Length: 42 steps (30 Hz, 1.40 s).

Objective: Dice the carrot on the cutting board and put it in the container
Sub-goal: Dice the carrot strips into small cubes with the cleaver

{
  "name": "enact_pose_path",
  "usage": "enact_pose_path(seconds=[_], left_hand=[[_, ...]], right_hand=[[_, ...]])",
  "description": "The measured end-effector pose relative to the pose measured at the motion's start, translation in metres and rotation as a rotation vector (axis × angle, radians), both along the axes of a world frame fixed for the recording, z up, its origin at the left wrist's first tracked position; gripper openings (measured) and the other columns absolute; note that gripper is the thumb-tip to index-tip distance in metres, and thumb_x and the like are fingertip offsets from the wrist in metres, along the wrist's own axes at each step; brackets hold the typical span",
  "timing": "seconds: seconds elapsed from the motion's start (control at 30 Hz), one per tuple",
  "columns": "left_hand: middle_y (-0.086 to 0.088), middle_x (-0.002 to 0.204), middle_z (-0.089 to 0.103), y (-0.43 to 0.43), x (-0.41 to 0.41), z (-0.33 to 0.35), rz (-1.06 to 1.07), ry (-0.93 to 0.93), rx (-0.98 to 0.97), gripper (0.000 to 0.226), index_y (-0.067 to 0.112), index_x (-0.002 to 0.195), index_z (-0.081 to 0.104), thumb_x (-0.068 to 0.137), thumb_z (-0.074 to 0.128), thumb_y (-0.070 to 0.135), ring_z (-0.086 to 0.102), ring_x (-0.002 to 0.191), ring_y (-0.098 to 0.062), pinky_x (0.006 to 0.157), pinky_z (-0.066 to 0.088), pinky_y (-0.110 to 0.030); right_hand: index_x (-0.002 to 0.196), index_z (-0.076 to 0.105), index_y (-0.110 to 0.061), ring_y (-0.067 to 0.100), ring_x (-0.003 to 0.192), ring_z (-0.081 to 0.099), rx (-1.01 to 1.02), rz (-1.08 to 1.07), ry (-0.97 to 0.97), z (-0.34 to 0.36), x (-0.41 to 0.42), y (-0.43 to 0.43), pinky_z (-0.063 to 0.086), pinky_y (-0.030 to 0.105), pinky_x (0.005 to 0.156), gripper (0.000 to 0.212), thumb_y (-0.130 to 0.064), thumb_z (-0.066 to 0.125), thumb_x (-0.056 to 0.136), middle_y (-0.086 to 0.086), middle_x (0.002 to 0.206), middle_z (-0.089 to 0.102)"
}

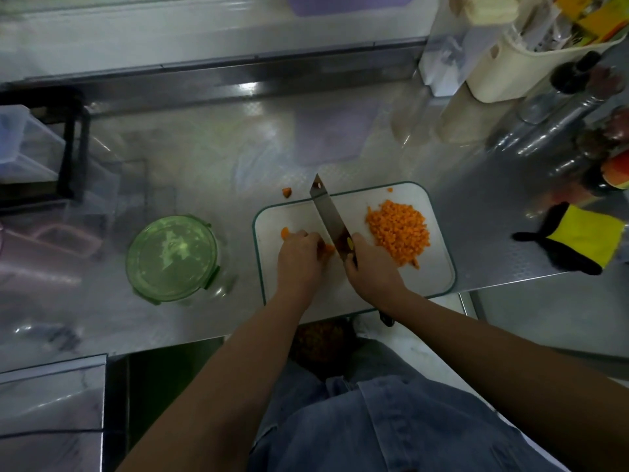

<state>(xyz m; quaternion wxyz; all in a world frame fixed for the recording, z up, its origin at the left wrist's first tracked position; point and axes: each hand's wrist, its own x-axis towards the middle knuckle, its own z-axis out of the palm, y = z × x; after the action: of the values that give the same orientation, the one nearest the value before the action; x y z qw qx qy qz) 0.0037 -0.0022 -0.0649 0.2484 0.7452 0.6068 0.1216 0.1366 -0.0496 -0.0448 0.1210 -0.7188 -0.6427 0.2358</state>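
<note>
A white cutting board [439, 267] with a green rim lies on the steel counter. A heap of diced carrot [398, 231] covers its right half. My left hand [299, 257] holds down a small carrot piece [327, 248] with curled fingers, and another carrot bit [284, 232] shows just beyond its knuckles. My right hand [369, 267] grips the handle of a knife [328, 212], whose blade stands on the board right beside the held piece, tip pointing away from me. A round green container [172, 255] with its lid on sits left of the board.
One carrot chunk [287, 192] lies on the counter off the board's far left corner. A yellow and black cloth [578, 238] sits at the right. Bottles and a cream utensil holder [520, 68] crowd the far right. A dark rack [73, 141] stands at the left.
</note>
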Motion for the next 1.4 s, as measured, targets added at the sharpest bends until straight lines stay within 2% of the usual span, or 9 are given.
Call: enact_pose_path(seconds=[0.2,0.3,0.4,0.57,0.67,0.77,1.03,1.2,1.4], left_hand=[[-0.011,0.081,0.062,0.0,0.0,-0.001,0.022,-0.044,-0.006,0.016,0.008,0.084,0.072,0.085,0.068,0.023,0.057,0.072,-0.026,0.063,0.046,-0.036],[-0.01,0.08,0.063,0.001,-0.001,0.0,0.044,-0.062,-0.017,0.015,0.009,0.083,0.073,0.085,0.069,0.023,0.058,0.072,-0.025,0.065,0.048,-0.037],[-0.009,0.079,0.062,0.0,-0.001,0.0,0.058,-0.057,-0.03,0.012,0.009,0.081,0.073,0.084,0.068,0.02,0.057,0.071,-0.024,0.064,0.047,-0.035],[-0.009,0.078,0.062,0.0,-0.001,0.0,0.068,-0.067,-0.041,0.011,0.01,0.08,0.073,0.084,0.068,0.019,0.057,0.07,-0.023,0.063,0.044,-0.033],[-0.009,0.076,0.062,0.001,0.0,0.001,0.081,-0.082,-0.054,0.009,0.012,0.079,0.074,0.083,0.069,0.018,0.056,0.069,-0.024,0.061,0.043,-0.033],[-0.008,0.074,0.06,0.001,0.0,0.0,0.094,-0.091,-0.056,0.01,0.012,0.078,0.074,0.083,0.069,0.018,0.056,0.067,-0.024,0.059,0.043,-0.032],[-0.008,0.08,0.065,0.0,0.001,0.0,0.102,-0.099,-0.058,0.012,0.012,0.083,0.075,0.084,0.069,0.023,0.058,0.072,-0.023,0.067,0.048,-0.034],[-0.01,0.082,0.065,0.0,0.009,0.003,0.107,-0.067,-0.069,0.011,0.009,0.083,0.073,0.083,0.062,0.009,0.059,0.075,-0.026,0.066,0.048,-0.037],[-0.011,0.082,0.066,0.001,0.014,0.001,0.115,-0.077,-0.092,0.013,0.009,0.082,0.074,0.084,0.061,0.01,0.06,0.075,-0.026,0.066,0.049,-0.039]], right_hand=[[0.121,0.046,-0.002,0.031,0.063,0.056,0.005,-0.039,0.003,-0.006,-0.004,0.002,0.03,0.032,0.052,0.028,-0.014,0.045,0.095,0.013,0.073,0.058],[0.117,0.048,-0.001,0.02,0.053,0.044,0.039,-0.057,0.043,-0.002,-0.004,0.0,0.026,0.029,0.05,0.026,-0.012,0.046,0.094,0.006,0.066,0.05],[0.121,0.046,-0.002,0.017,0.053,0.042,0.028,-0.023,0.018,0.001,-0.005,0.0,0.023,0.029,0.044,0.029,-0.014,0.046,0.095,0.003,0.066,0.049],[0.12,0.046,-0.004,0.024,0.061,0.052,-0.006,0.001,-0.036,-0.001,-0.008,0.0,0.029,0.03,0.051,0.028,-0.014,0.045,0.095,0.007,0.072,0.054],[0.116,0.046,-0.005,0.027,0.062,0.055,-0.012,0.001,-0.043,-0.004,-0.009,0.002,0.035,0.035,0.052,0.024,-0.014,0.044,0.094,0.005,0.07,0.049],[0.117,0.046,-0.004,0.031,0.065,0.057,-0.015,0.005,-0.055,-0.005,-0.011,0.003,0.041,0.039,0.055,0.025,-0.015,0.045,0.094,0.011,0.073,0.056],[0.106,0.048,-0.003,0.023,0.054,0.045,0.027,-0.059,0.006,0.0,-0.007,0.005,0.028,0.03,0.05,0.015,-0.012,0.044,0.095,0.002,0.065,0.044],[0.11,0.048,-0.003,0.028,0.059,0.052,0.018,-0.006,-0.012,0.002,-0.005,0.002,0.029,0.031,0.052,0.019,-0.012,0.046,0.093,0.009,0.068,0.052],[0.113,0.047,-0.004,0.032,0.068,0.058,0.0,0.012,-0.043,0.001,-0.005,0.003,0.028,0.032,0.054,0.022,-0.014,0.045,0.094,0.015,0.079,0.06]])
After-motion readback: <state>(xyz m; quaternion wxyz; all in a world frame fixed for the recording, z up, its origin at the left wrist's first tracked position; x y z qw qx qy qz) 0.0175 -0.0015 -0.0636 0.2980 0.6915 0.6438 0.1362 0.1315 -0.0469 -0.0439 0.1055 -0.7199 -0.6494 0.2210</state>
